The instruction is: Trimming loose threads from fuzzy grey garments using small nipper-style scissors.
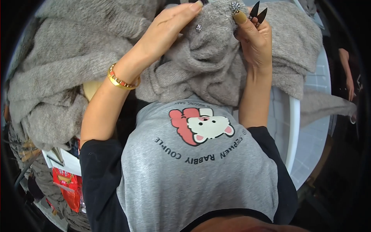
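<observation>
A fuzzy grey knit garment (201,50) lies bunched over my lap and rises between my hands. It carries two sparkly round buttons, one (198,28) near my left hand and one (235,6) at my right thumb tip. My left hand (170,25) grips the garment's upper left side, its fingers mostly hidden behind the wrist and cloth. Closed around a pair of small black thread snips (258,14), my right hand (255,40) has the pointed blades sticking up past its fingers. The right thumb presses at the knit beside the upper button.
More grey knitwear (77,46) is heaped on the left, and a folded grey knit pile (291,42) lies on the right. A white table edge (294,131) curves along my right side. A red packet (67,185) sits at lower left. Another person's arm (346,73) shows at far right.
</observation>
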The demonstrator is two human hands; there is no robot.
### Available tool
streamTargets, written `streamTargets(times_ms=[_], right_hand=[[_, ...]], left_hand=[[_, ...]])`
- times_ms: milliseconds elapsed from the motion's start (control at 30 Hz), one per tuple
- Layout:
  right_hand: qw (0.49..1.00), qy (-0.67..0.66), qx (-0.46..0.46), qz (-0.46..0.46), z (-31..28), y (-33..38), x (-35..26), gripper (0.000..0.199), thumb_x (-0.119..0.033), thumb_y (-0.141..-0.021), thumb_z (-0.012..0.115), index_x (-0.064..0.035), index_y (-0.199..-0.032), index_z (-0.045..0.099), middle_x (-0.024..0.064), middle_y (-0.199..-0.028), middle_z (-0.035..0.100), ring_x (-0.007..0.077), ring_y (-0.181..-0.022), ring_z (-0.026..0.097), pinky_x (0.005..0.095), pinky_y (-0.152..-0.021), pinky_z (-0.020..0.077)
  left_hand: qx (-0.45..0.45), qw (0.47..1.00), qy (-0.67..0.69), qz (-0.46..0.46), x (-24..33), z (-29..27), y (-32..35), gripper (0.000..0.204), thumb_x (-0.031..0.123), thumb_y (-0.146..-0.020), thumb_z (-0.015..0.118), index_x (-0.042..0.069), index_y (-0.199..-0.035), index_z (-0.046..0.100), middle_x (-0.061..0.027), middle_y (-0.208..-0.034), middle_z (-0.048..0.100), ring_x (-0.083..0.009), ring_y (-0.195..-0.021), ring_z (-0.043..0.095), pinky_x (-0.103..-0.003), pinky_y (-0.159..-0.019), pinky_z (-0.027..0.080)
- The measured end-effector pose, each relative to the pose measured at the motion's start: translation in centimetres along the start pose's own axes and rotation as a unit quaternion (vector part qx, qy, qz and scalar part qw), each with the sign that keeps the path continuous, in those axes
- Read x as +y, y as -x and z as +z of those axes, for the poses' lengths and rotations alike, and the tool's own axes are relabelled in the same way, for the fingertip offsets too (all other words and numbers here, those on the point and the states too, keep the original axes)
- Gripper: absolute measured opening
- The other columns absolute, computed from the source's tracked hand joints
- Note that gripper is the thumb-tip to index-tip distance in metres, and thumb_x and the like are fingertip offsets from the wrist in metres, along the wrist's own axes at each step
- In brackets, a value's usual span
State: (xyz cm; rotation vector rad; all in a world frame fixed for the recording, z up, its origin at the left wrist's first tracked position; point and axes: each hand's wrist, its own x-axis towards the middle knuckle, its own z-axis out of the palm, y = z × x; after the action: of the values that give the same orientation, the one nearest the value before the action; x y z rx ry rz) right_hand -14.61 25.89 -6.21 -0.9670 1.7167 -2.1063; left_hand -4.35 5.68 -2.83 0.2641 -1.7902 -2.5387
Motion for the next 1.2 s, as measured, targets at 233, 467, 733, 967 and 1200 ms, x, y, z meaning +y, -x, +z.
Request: streamTargets(times_ms=[233, 467, 733, 967, 1200], right_hand=[[0.996, -0.026, 0.087, -0.012, 0.9, 0.6, -2.8, 0.01, -0.014, -0.092, 0.067, -0.0071, -0.092, 0.06, -0.0113, -0.059, 0.038, 0.0001, -0.048, 0.03, 0.0185, -0.046, 0.0239], [0.997, -0.017, 0.069, -0.024, 0.0, 0.9, -2.8, 0.013, -0.013, -0.092, 0.067, -0.0105, -0.085, 0.056, -0.0106, -0.058, 0.036, 0.0011, -0.047, 0.028, 0.02, -0.046, 0.0224], [0.996, -0.022, 0.083, -0.025, 0.0, 1.3, -3.5, 0.015, -0.013, -0.091, 0.069, -0.0086, -0.085, 0.056, -0.0097, -0.064, 0.04, 0.001, -0.049, 0.03, 0.0192, -0.047, 0.0233], [0.996, -0.01, 0.083, -0.033, 0.3, 1.6, -3.9, 0.013, -0.013, -0.09, 0.069, -0.0027, -0.094, 0.063, -0.0095, -0.067, 0.042, 0.0, -0.051, 0.031, 0.0181, -0.047, 0.0235], [0.972, 0.215, 0.095, 0.013, -0.1, 1.0, -2.7, 0.025, -0.01, -0.09, 0.068, 0.0018, -0.112, 0.063, -0.0088, -0.068, 0.045, 0.0012, -0.061, 0.041, 0.0173, -0.057, 0.0322]], left_hand=[[-0.119, 0.979, -0.095, 0.137, -1.3, -4.5, -0.5, 0.039, 0.034, -0.104, 0.042, 0.001, -0.11, 0.063, -0.0031, -0.104, 0.065, -0.0096, -0.1, 0.058, -0.024, -0.091, 0.043], [-0.167, 0.947, -0.17, 0.213, 1.3, -2.9, 0.5, 0.029, 0.013, -0.095, 0.06, 0.001, -0.122, 0.061, 0.0029, -0.092, 0.058, -0.0045, -0.086, 0.051, -0.019, -0.079, 0.039], [-0.118, 0.889, -0.329, 0.297, 1.3, -2.3, 0.6, 0.024, 0.005, -0.093, 0.062, 0.002, -0.116, 0.068, 0.0013, -0.089, 0.058, -0.0055, -0.082, 0.052, -0.019, -0.074, 0.04], [-0.09, 0.85, -0.37, 0.366, 1.1, -2.9, 0.4, 0.013, 0.0, -0.092, 0.061, -0.001, -0.103, 0.068, -0.0016, -0.092, 0.062, -0.0078, -0.082, 0.056, -0.02, -0.073, 0.045], [-0.023, 0.856, -0.35, 0.379, 3.2, 0.0, 2.1, 0.008, 0.003, -0.093, 0.058, 0.001, -0.1, 0.062, -0.006, -0.091, 0.058, -0.0152, -0.08, 0.054, -0.026, -0.069, 0.043]])
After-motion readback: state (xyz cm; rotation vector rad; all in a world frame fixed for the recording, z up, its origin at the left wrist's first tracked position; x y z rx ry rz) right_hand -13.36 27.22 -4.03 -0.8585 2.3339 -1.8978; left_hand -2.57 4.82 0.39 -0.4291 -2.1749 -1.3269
